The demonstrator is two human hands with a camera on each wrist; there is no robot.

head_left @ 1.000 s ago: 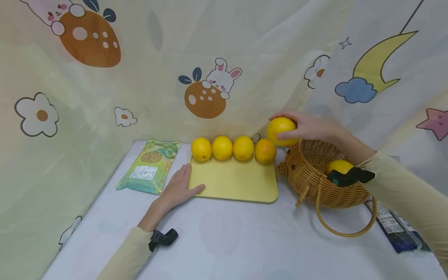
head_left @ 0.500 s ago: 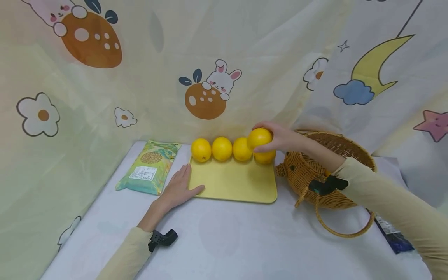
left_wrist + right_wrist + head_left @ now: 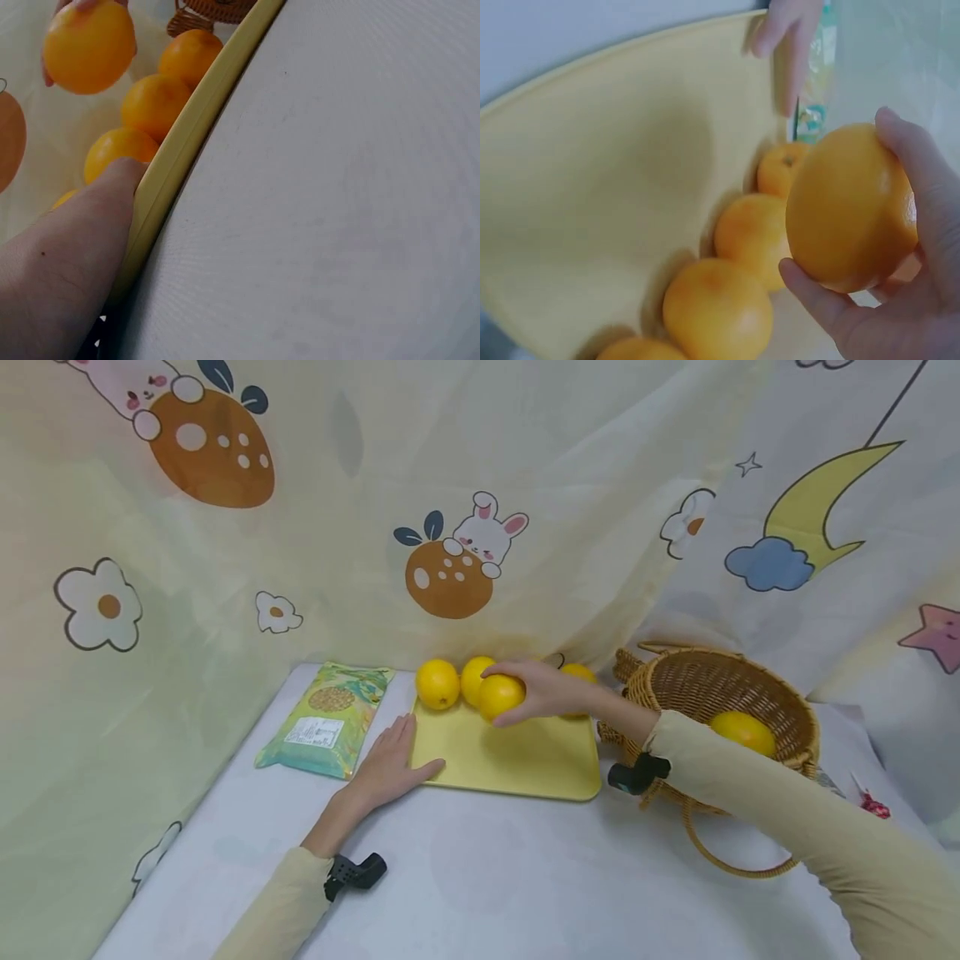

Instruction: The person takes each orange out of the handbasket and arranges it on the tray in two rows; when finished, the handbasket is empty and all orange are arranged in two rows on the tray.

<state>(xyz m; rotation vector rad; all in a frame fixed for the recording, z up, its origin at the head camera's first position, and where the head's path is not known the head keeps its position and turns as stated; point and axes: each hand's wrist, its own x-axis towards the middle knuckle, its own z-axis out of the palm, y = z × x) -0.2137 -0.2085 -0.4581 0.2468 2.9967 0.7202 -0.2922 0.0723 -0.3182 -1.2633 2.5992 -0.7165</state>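
Observation:
In the head view my right hand (image 3: 551, 689) grips an orange (image 3: 501, 698) above the yellow tray (image 3: 525, 768). Fingers and thumb wrap round the fruit in the right wrist view, where the held orange (image 3: 851, 210) hangs over a row of oranges (image 3: 718, 309). That row runs along the tray's far edge; my right hand and the held fruit partly hide it in the head view. My left hand (image 3: 390, 768) lies with straight fingers at the tray's left edge, its thumb reaching over the tray. The left wrist view shows the tray's near rim (image 3: 176, 150) beside that hand.
A wicker basket (image 3: 802, 718) with an animal-like head stands right of the tray, another orange (image 3: 742, 732) inside. My right forearm passes in front of it. Left of the tray lies a green bag (image 3: 322, 727). A printed cloth (image 3: 585, 552) hangs behind.
My right hand has carried the orange leftward from beside the basket, past the right end of the row, and lower towards the tray. The left hand has kept its place.

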